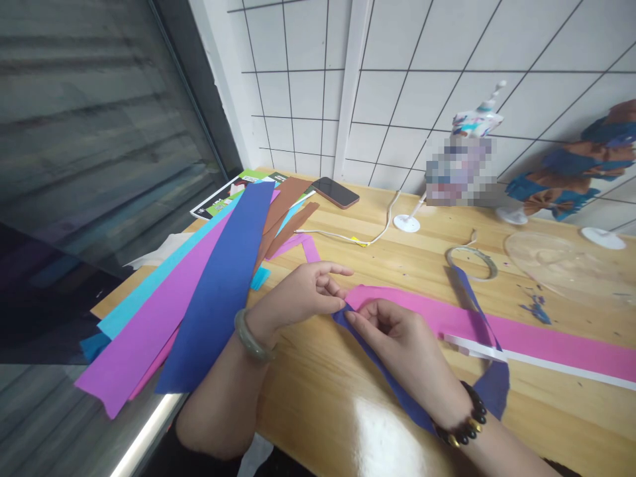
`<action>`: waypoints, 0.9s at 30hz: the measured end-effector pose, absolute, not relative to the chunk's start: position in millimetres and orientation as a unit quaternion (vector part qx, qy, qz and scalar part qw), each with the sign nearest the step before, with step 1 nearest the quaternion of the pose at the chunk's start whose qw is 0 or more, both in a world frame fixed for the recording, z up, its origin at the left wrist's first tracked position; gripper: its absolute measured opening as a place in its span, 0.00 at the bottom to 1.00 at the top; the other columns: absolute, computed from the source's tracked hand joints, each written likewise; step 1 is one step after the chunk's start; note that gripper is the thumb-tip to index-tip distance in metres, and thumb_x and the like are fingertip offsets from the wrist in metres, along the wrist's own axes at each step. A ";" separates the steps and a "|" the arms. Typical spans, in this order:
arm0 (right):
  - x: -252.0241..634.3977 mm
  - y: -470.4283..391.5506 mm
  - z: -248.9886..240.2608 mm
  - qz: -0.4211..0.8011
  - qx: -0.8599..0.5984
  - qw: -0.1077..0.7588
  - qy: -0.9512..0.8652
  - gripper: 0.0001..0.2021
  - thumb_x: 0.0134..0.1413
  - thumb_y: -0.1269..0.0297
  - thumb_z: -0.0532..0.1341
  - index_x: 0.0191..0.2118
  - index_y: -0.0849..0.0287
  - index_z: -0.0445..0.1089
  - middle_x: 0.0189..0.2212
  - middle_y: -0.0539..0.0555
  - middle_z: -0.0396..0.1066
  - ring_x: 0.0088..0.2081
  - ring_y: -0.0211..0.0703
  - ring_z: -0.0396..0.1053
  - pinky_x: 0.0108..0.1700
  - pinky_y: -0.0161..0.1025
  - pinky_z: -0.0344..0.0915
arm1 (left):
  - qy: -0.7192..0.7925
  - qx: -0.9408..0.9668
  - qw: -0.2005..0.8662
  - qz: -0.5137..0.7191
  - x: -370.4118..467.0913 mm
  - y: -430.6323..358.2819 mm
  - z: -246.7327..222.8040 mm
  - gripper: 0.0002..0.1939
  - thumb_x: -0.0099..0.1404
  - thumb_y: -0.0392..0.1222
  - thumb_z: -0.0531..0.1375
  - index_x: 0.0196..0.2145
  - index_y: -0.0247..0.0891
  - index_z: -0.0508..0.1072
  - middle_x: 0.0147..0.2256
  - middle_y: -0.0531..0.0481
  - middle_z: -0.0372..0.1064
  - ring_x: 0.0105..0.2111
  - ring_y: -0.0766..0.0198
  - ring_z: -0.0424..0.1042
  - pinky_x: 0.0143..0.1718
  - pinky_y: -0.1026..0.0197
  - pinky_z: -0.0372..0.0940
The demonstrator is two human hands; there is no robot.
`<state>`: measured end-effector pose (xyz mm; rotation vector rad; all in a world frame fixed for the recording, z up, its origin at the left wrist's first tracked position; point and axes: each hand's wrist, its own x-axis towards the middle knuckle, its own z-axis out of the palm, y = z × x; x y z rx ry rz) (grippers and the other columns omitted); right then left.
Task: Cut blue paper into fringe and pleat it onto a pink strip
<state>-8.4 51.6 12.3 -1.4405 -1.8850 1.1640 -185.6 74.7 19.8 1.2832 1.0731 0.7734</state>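
Note:
My left hand [311, 295], with a jade-coloured bangle on the wrist, pinches the end of a dark blue crepe paper strip [377, 368] between thumb and fingers; its index finger is stretched out. Close beside it, my right hand [397, 334] grips the same strip between thumb and bent fingers. The blue strip runs down beneath my right hand and forearm. A pink strip [546, 331] lies behind the hands, its left end near the fingertips. I cannot tell whether that end is also held.
At left, blue [218, 285], purple [163, 331] and light blue strips overhang the table edge [293, 437]. A phone [335, 192], a white cable [385, 228], a tape ring [472, 262], a clear disc [561, 265] and decorated stands [477, 126] occupy the back and right.

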 end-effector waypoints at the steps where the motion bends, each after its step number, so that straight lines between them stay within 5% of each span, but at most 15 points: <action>1: -8.3 51.8 12.2 0.427 -0.529 0.248 -0.690 0.16 0.52 0.51 0.55 0.22 0.58 0.61 0.18 0.46 0.58 0.21 0.33 0.54 0.22 0.32 0.51 | 0.465 0.555 0.604 0.334 -185.8 75.0 19.7 0.28 0.51 0.35 0.61 0.50 0.31 0.63 0.26 0.54 0.67 0.28 0.70 0.67 0.35 0.63 0.61; 27: -6.3 52.1 10.7 0.425 -0.546 0.244 -0.680 0.15 0.53 0.51 0.54 0.27 0.58 0.64 0.15 0.45 0.59 0.16 0.32 0.56 0.19 0.31 0.53 | 0.443 0.558 0.612 0.344 -184.7 75.3 15.7 0.32 0.49 0.32 0.62 0.53 0.33 0.60 0.29 0.53 0.65 0.30 0.70 0.66 0.34 0.64 0.62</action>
